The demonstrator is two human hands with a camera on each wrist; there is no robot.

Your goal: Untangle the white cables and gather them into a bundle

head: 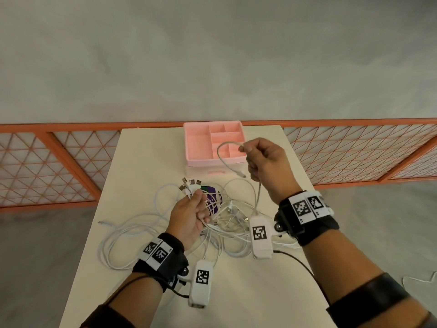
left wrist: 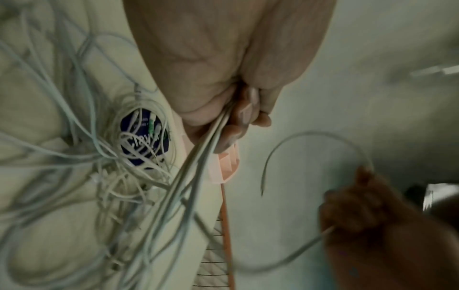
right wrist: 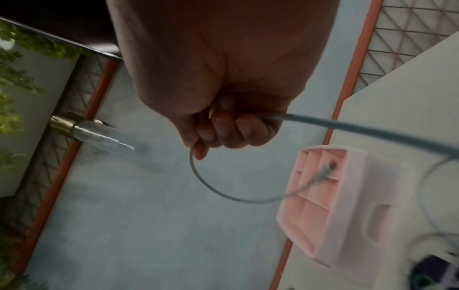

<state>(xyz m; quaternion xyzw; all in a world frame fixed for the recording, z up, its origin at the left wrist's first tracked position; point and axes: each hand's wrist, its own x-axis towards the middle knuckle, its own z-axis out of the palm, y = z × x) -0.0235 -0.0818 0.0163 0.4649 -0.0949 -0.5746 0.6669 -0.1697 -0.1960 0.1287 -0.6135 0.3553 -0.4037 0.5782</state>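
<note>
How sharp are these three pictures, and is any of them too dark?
Head view: evenly lit, sharp, straight edges bowed by the wide lens. Left wrist view: dim, cable tangle smeared, right hand in shadow. Right wrist view: dim, pink organizer and held cable blurred.

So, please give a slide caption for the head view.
Left hand grips gathered cable ends; right hand lifts one white cable.

Blur smears the white cables [left wrist: 74, 153]; the purple disc's [left wrist: 144, 141] label stays unreadable.
</note>
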